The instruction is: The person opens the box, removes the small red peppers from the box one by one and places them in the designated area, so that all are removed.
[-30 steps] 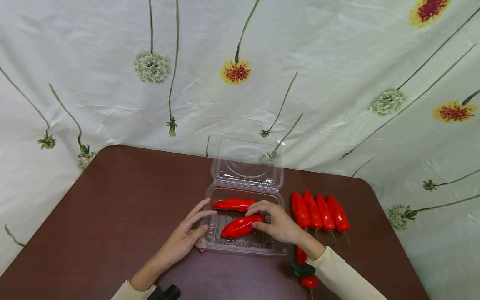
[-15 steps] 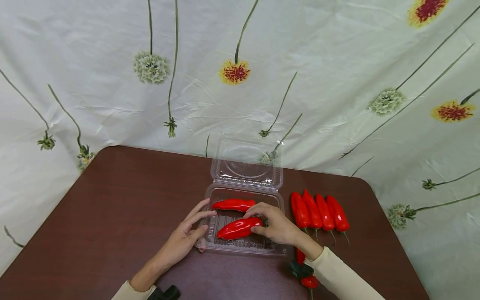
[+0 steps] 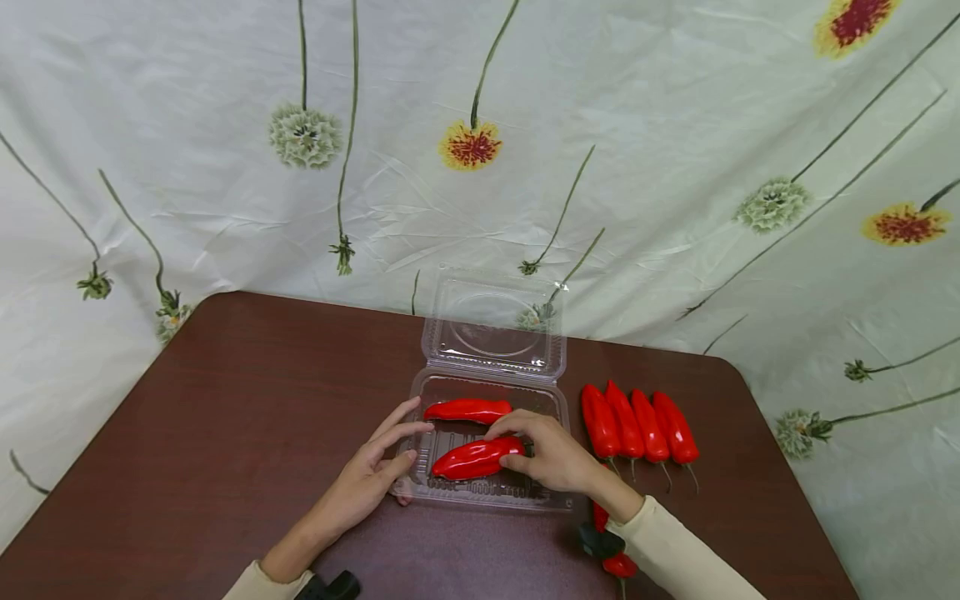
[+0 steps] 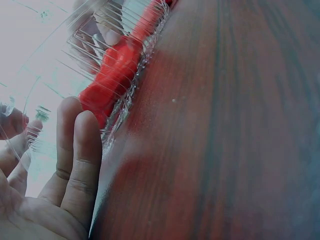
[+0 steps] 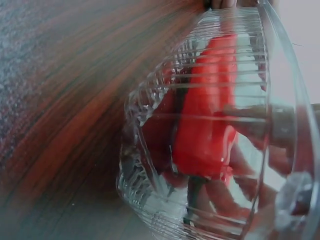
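Observation:
A clear plastic clamshell box [image 3: 495, 503] lies on the table with its lid [image 3: 495, 350] raised at the back. Inside, one red chili pepper [image 3: 465, 409] lies across the rear. In front of it is a second red chili pepper [image 3: 472, 460], pinched at its stem end between the thumb and fingers of my right hand [image 3: 551, 454]. The right wrist view shows this pepper [image 5: 207, 110] through the ribbed box wall. At the box's left rim rests my left hand [image 3: 367, 471], fingers extended; in its wrist view two straight fingers [image 4: 85, 160] stand beside the wall.
Several red chili peppers [image 3: 637, 421] lie in a row right of the box. More red pepper [image 3: 619, 564] shows under the right wrist, partly hidden by the strap and sleeve. A flowered white cloth [image 3: 390, 183] hangs behind the brown table [image 3: 247, 417].
The front pepper has shifted slightly left and turned a little toward level in the box, with my right hand still at its stem end. My left hand stays where it was.

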`<state>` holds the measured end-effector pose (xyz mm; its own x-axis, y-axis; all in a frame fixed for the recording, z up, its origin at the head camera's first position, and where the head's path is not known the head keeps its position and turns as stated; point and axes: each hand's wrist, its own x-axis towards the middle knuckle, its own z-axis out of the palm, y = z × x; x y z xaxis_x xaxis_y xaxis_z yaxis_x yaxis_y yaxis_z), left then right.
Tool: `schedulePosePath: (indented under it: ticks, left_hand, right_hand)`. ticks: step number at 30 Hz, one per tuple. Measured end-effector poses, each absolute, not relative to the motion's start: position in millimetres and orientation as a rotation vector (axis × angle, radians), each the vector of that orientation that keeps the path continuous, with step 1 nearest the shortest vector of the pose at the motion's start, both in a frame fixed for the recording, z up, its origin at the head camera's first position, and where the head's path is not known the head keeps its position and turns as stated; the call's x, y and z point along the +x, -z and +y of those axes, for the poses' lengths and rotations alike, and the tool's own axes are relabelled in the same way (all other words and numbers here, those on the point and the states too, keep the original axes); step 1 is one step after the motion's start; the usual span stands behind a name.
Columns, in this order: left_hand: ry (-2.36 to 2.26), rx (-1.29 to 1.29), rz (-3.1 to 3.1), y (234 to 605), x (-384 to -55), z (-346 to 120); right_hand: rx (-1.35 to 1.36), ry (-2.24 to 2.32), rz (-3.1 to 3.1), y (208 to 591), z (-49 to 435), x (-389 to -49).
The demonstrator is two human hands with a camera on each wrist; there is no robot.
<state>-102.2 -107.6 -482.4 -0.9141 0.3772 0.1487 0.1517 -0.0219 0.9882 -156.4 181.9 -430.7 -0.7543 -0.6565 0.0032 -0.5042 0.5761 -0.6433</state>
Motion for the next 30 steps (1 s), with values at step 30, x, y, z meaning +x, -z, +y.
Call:
schedulePosePath:
  ticks: [30]
  left_hand:
    - [-2.054, 0.556, 2.079, 482.8, -102.4, -108.0]
  right_hand:
    - [-0.985, 0.744, 2.669, 435.1, 174.4, -147.2]
